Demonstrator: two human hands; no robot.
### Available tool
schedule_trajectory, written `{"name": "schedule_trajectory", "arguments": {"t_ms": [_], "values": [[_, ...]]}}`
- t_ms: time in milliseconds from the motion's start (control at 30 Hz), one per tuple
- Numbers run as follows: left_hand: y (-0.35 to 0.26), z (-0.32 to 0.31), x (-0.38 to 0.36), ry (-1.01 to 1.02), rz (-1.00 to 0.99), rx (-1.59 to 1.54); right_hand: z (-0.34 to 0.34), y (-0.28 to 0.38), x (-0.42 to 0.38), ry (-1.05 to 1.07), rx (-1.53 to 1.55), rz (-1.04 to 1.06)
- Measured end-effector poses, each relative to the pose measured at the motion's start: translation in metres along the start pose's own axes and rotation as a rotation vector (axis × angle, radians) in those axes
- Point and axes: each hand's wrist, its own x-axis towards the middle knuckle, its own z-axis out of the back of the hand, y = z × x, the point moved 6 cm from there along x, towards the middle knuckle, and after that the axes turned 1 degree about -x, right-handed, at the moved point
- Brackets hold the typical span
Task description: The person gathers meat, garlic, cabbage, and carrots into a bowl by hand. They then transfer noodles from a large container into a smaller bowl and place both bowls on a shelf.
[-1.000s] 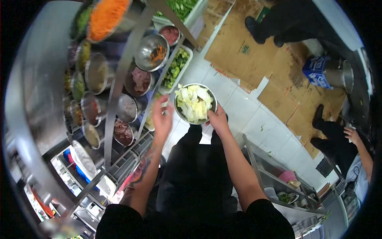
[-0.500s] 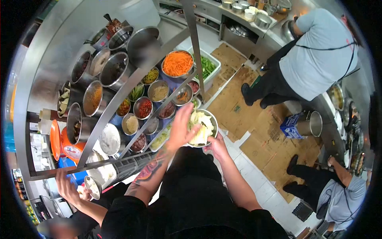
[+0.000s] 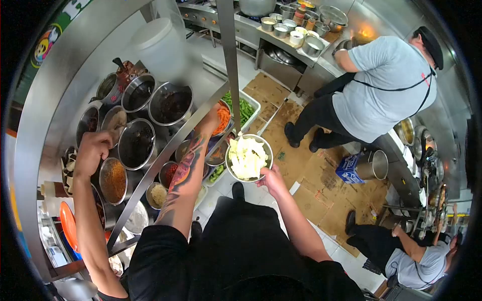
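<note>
My right hand (image 3: 271, 181) is closed on the rim of a steel bowl (image 3: 270, 161) that holds pale cut cabbage (image 3: 247, 157). Up and to the left, my left hand (image 3: 210, 119) reaches past the steel rail into the pot of shredded carrots (image 3: 222, 119). Its fingers are partly hidden behind the rail and lie at the carrots; whether they grip any cannot be made out. Beside that pot is a white tub of cut green vegetables (image 3: 243, 109).
A co-worker's hand (image 3: 95, 145) reaches over pots of dark sauce (image 3: 136, 144) and orange spice (image 3: 113, 181) at the left. A steel rail (image 3: 168, 163) crosses the counter. Two people in grey shirts (image 3: 391, 85) stand at the stoves, right. Cardboard (image 3: 321, 185) covers the floor.
My left hand has moved from above the cabbage to the carrot pot. The bowl in my right hand stays near the centre. The co-worker's hand has moved up over the pots.
</note>
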Motion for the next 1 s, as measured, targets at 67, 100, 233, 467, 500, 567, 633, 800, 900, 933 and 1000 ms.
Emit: {"name": "schedule_trajectory", "arguments": {"t_ms": [67,100,233,467,500,567,633,800,900,933,1000], "values": [[0.004,-0.001,-0.003,0.003,0.008,-0.012,-0.004,0.007,0.01,-0.006,-0.003,-0.014],[0.006,0.001,-0.006,0.001,0.013,-0.024,-0.005,0.009,0.015,-0.014,-0.005,-0.032],[0.007,0.023,-0.021,-0.014,0.067,-0.1,-0.013,0.019,0.034,0.055,-0.005,-0.032],[0.003,0.053,-0.068,-0.137,0.286,-0.647,-0.028,0.055,0.063,0.184,-0.106,-0.104],[-0.006,0.053,-0.074,-0.148,0.332,-0.799,-0.028,0.061,0.068,0.21,-0.121,-0.102],[-0.028,0.041,-0.087,-0.168,0.398,-1.065,-0.026,0.067,0.081,0.291,-0.168,-0.148],[-0.075,0.055,-0.093,-0.107,0.369,-0.771,-0.028,0.075,0.088,0.351,-0.222,-0.189],[-0.142,0.078,-0.114,-0.283,0.269,-0.316,-0.029,0.09,0.099,0.509,-0.321,-0.228],[-0.151,0.101,-0.134,-0.34,0.559,-0.537,-0.031,0.099,0.091,0.541,-0.379,-0.239],[-0.147,0.096,-0.142,-0.4,0.463,-0.483,-0.033,0.096,0.091,0.551,-0.399,-0.238],[-0.158,0.098,-0.162,-0.444,0.28,-0.266,-0.036,0.086,0.087,0.61,-0.416,-0.264]]}}
